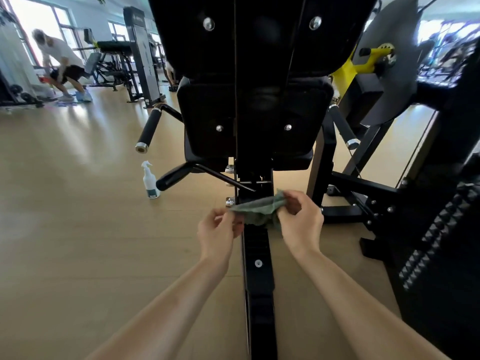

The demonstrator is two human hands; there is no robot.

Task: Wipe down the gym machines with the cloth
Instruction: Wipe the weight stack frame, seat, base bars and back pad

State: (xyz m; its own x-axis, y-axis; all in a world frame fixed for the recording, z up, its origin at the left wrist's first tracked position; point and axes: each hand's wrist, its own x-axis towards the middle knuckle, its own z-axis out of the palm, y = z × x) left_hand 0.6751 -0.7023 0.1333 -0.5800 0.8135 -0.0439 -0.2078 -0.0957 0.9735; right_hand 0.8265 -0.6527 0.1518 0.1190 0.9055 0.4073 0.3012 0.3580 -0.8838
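Note:
A black gym machine fills the middle of the view, seen from behind its padded seat and backrest, with a long black base beam running toward me. A green cloth hangs stretched between my hands just above that beam. My left hand pinches the cloth's left end. My right hand grips its right end, fingers curled over it. Part of the cloth bunches down between the hands.
A white spray bottle stands on the wooden floor left of the machine. Black handles stick out on both sides. A weight disc with a yellow arm stands to the right. A person bends over far left among other machines.

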